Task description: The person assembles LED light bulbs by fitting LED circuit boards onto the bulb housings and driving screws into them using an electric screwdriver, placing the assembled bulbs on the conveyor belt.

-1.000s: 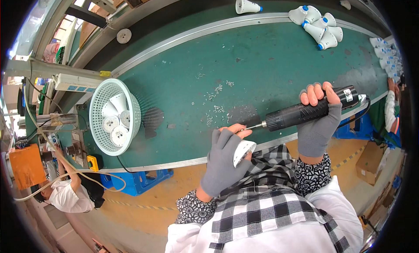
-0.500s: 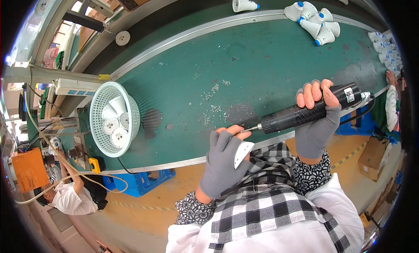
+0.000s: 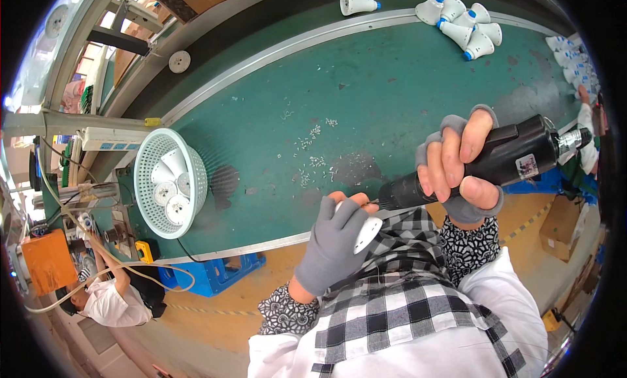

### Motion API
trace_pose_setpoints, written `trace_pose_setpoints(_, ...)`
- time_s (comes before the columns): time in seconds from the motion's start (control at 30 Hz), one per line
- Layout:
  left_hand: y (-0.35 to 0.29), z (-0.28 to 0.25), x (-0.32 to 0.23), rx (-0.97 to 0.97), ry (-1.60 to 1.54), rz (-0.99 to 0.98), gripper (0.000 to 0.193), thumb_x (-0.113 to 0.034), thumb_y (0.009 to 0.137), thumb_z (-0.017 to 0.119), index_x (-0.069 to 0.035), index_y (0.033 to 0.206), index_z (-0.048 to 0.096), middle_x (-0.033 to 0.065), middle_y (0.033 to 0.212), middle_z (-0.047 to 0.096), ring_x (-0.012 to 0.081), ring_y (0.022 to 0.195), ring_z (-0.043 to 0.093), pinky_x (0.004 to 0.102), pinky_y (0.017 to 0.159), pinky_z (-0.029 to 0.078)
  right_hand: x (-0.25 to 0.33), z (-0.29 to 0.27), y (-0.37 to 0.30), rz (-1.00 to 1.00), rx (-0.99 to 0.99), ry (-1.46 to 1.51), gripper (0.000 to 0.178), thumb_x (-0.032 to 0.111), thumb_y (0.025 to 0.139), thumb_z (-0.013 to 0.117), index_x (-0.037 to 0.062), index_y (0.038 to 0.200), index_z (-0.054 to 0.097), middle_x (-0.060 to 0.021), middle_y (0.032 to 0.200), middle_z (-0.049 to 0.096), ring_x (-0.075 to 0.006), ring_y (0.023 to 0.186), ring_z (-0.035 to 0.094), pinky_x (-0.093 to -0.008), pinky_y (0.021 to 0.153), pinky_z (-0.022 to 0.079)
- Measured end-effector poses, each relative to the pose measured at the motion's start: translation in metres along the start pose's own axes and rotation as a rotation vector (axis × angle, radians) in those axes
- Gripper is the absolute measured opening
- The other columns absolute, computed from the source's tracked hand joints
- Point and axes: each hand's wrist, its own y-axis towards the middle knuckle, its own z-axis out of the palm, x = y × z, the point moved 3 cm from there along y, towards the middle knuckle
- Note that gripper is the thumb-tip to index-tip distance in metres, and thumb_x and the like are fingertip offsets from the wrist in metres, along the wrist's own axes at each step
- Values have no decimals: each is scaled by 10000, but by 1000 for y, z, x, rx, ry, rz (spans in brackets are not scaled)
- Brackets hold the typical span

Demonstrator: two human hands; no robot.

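My left hand (image 3: 332,247), in a grey fingerless glove, is closed around a white plastic housing (image 3: 369,236); the glove hides most of that part. Wrapped about a black electric screwdriver (image 3: 513,155) is my right hand (image 3: 460,159), gloved the same way. The tool slants down to the left, its nose close to my left fingertips. Only a bit of its thin shaft shows there, and whether it sits in a screw I cannot tell. Small loose screws (image 3: 316,162) lie scattered on the green table (image 3: 281,202) beyond my hands.
A pale green basket (image 3: 145,192) with white housings stands at the left. Cone-shaped white housings with blue ends (image 3: 456,32) lie in a group at the far right. Blue stools (image 3: 219,273) stand below the table edge. Other people are at both sides.
The screwdriver's nose has moved in closer to my left fingers and its rear has swung nearer. My right hand has shifted its hold. The housing has turned in my left hand.
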Motion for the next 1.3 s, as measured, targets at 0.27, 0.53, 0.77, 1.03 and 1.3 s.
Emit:
trace_pose_setpoints(0.27, -17, 10, 14, -158, -939, -600, 363, -101, 743, 714, -46, 1073, 572, 94, 1136, 592, 151, 1001, 561, 299, 864, 465, 31, -7, -13, -235, -405, 51, 235, 95, 836, 614, 81, 984, 432, -33, 759, 462, -131, 592, 480, -307, 595, 465)
trace_pose_setpoints(0.53, -11, 18, 1, -372, -1060, -790, 409, -136, 791, 690, -20, 1154, 543, 56, 994, 601, 109, 891, 582, 250, 789, 492, 43, 23, -42, -319, -392, -53, 295, 106, 849, 676, 96, 983, 413, -50, 804, 509, -148, 647, 542, -324, 622, 488)
trace_pose_setpoints(0.77, -6, 15, -5, -384, -927, -707, 375, -88, 808, 694, -18, 1138, 531, 56, 993, 581, 106, 895, 592, 239, 780, 497, 41, 44, -58, -212, -375, -106, 384, 74, 825, 732, 134, 986, 389, -70, 842, 548, -218, 708, 593, -422, 712, 492)
trace_pose_setpoints(1.03, -9, 17, -4, -421, -847, -664, 370, -45, 794, 702, -3, 1120, 531, 75, 1065, 542, 121, 901, 595, 247, 782, 499, 33, 45, -62, -197, -350, -106, 385, 41, 824, 716, 130, 1000, 385, -77, 864, 538, -228, 740, 589, -450, 747, 465)
trace_pose_setpoints(1.3, -11, 19, -6, -410, -686, -633, 356, -47, 799, 700, 3, 1111, 537, 108, 1114, 504, 159, 929, 561, 279, 826, 470, 28, 45, -61, -175, -286, -144, 379, 36, 827, 706, 118, 1001, 380, -87, 866, 538, -217, 735, 586, -428, 745, 470)
